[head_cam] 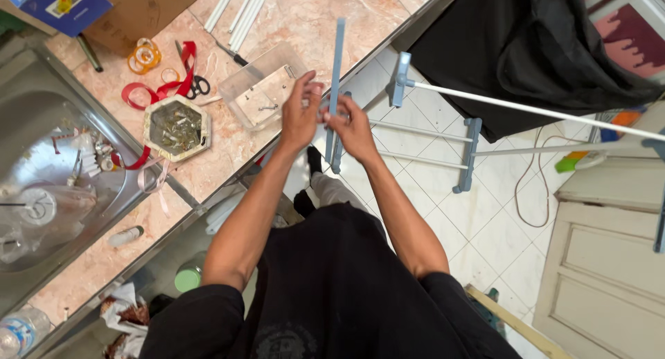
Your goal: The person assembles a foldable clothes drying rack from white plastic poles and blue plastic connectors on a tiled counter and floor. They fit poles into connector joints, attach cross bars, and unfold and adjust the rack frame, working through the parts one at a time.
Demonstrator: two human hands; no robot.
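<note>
Black shirt fills the near edge, then our two forearms reach up. Our left hand point(299, 116) and right hand point(355, 127) both pinch a grey-blue plastic bar point(337, 61), held upright just past the marble surface point(312, 12). Left of it sit a clear plastic tray point(260, 89) and red ribbon point(163, 89).
</note>
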